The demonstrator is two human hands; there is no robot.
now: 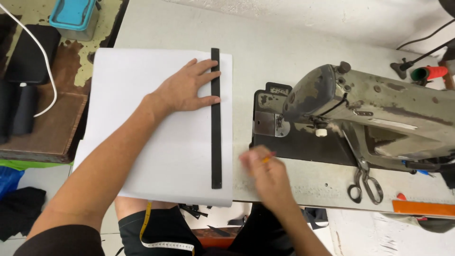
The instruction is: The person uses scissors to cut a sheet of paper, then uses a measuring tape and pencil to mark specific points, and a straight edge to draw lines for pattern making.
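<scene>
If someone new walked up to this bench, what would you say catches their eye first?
Most likely the long black strip lying straight down the right edge of the white sheet, pinned near its top by the left hand. Next, the worn grey sewing machine on the right, with scissors at its front. The right hand, blurred, holds something orange beside the sheet.

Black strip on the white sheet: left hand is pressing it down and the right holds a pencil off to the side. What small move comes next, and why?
Probably bring the right hand with its pencil over to the strip's edge. The left hand already pins the strip flat on the sheet, near its far end, while the pencil is blurred and off the sheet, on the table.
</scene>
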